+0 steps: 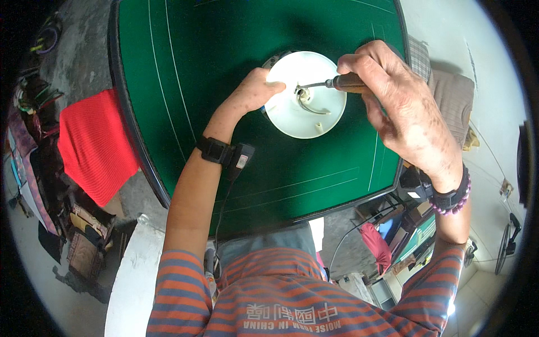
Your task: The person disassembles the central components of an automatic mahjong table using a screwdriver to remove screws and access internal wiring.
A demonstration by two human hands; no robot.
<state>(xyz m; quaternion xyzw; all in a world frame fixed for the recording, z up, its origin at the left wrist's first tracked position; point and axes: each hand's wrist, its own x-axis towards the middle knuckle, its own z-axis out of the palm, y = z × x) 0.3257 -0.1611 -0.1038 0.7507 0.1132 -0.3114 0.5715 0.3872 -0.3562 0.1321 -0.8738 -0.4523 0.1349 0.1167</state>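
Tool tip (298, 87) too small to tell; underside of white disc (321, 98) hidden.

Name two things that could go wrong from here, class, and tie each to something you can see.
The wooden-handled tool points across the white disc toward the left hand, which grips the edge; if it slips, it might jab the thumb.

Only the left hand appears to steady the disc, on one side, so a hard push from the right hand could twist or tip it above the green tabletop.

Your tool handle (352, 83) looks wooden, its shaft (315, 85) metal — the white disc (285, 117) smooth plastic — your green tabletop (275, 178) matt cloth.
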